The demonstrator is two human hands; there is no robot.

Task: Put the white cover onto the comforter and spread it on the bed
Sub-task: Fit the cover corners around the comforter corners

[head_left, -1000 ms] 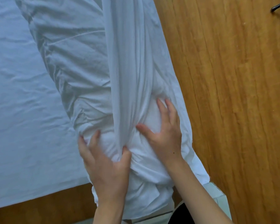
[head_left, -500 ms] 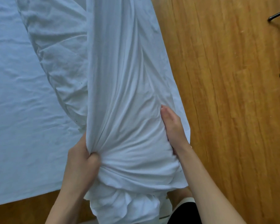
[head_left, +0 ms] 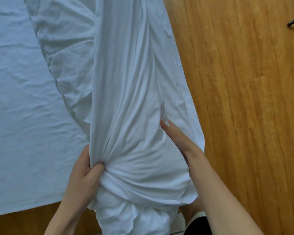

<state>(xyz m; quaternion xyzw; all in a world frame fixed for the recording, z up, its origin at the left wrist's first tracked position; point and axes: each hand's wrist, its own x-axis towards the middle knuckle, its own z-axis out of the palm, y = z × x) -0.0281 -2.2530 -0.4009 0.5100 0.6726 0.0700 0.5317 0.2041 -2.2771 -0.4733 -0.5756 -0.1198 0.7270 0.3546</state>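
Gripping a bunched fold of the white cover (head_left: 134, 99), the left hand (head_left: 85, 173) is clenched tight on the fabric near the bed's (head_left: 24, 116) edge. The right hand (head_left: 180, 139) lies flat with fingers together against the cover's other side. The crinkled comforter (head_left: 64, 56) shows beside the cover, over the bed and wooden floor (head_left: 244, 116).

The cover (head_left: 134, 99) was white with faint lengthwise ribbing; the comforter (head_left: 66, 53) a greyer, crinkled white. The bed sheet (head_left: 20, 116) looked pale blue-white, and the floor (head_left: 244, 99) was orange-brown woodgrain.
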